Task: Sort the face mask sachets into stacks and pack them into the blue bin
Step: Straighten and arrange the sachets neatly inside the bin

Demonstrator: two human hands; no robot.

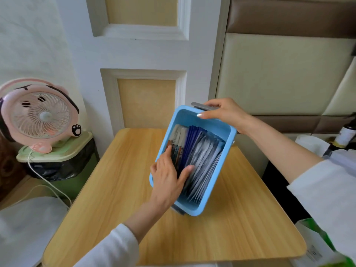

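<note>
The blue bin (pixel 219 170) is tilted up over the wooden table (pixel 119 189), its near end low and its far end raised. My right hand (pixel 223 112) grips the far rim by the grey handle (pixel 202 106). Inside stand rows of face mask sachets: silver-white ones (pixel 204 162) on the right, dark blue ones (pixel 192 139) in the middle, multicoloured ones (pixel 178 139) on the left. My left hand (pixel 167 178) reaches into the bin, fingers spread and pressing on the sachets near the left wall, thumb lying on the silver ones.
A pink desk fan (pixel 38 116) stands on a green lidded waste bin (pixel 63 151) left of the table, its white cable trailing down. A padded headboard (pixel 285 74) rises behind. A dark bottle (pixel 346 133) and white items sit at the right.
</note>
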